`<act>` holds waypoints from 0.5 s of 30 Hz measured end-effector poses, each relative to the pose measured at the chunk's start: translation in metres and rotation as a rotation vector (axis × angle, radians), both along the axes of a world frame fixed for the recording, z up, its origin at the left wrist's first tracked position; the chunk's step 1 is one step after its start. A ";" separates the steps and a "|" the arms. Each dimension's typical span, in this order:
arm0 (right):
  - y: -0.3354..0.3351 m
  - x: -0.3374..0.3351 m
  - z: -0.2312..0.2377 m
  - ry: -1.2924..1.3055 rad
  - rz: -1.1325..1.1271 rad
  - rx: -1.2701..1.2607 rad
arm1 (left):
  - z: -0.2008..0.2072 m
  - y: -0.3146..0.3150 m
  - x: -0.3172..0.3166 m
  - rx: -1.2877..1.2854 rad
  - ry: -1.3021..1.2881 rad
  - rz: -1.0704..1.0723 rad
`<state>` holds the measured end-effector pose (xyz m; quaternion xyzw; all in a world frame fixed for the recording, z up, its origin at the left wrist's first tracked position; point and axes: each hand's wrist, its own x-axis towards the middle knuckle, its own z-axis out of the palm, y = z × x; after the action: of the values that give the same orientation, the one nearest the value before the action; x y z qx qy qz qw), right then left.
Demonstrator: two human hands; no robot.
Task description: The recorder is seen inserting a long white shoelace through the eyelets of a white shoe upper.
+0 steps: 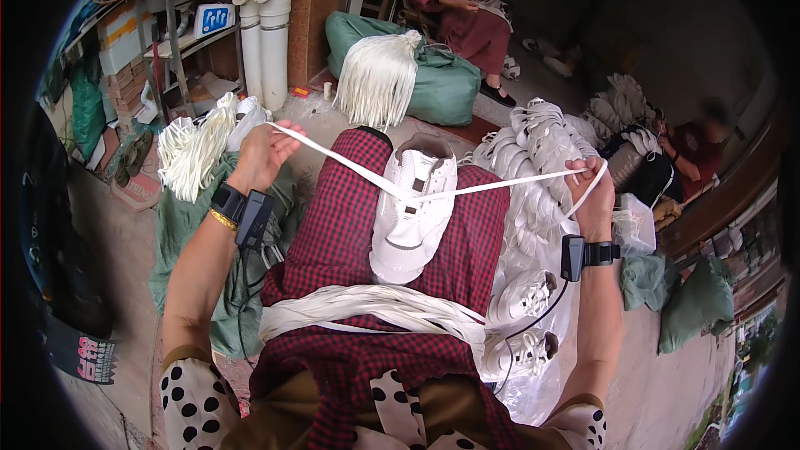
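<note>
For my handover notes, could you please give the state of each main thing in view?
Low white sneaker: resting tongue side up on checked red cloth.
Flat white shoelace: drawn nearly straight to both sides.
Left hand's grip: shut on the shoelace.
Right hand's grip: shut on the shoelace, tail hanging.
Long white lace bundle: draped across the cloth.
Fringed white lace bunch: gathered at top.
Green fabric sack: bulging.

White lace point(517, 182) partly hidden by right hand point(592, 198), pink-clad person point(477, 32) partly above frame
</note>
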<state>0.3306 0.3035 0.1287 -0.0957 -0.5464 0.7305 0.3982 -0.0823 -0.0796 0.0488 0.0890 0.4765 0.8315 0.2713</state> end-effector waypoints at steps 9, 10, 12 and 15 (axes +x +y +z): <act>0.018 0.013 -0.085 -0.908 -0.075 0.371 | 0.013 -0.059 -0.068 -1.035 0.605 0.083; 0.022 0.012 -0.087 -0.902 -0.078 0.361 | 0.010 -0.057 -0.070 -1.041 0.616 0.080; 0.030 0.003 -0.088 -0.839 -0.587 1.220 | 0.000 -0.055 -0.070 -0.959 1.439 0.576; -0.065 -0.047 -0.028 -0.568 -0.423 1.106 | 0.026 -0.011 0.011 -0.680 1.362 0.301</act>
<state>0.2839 0.2386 0.1004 -0.1714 -0.8947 0.1938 0.3641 -0.0711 -0.0907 0.0744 0.4266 0.7742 0.4296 -0.1847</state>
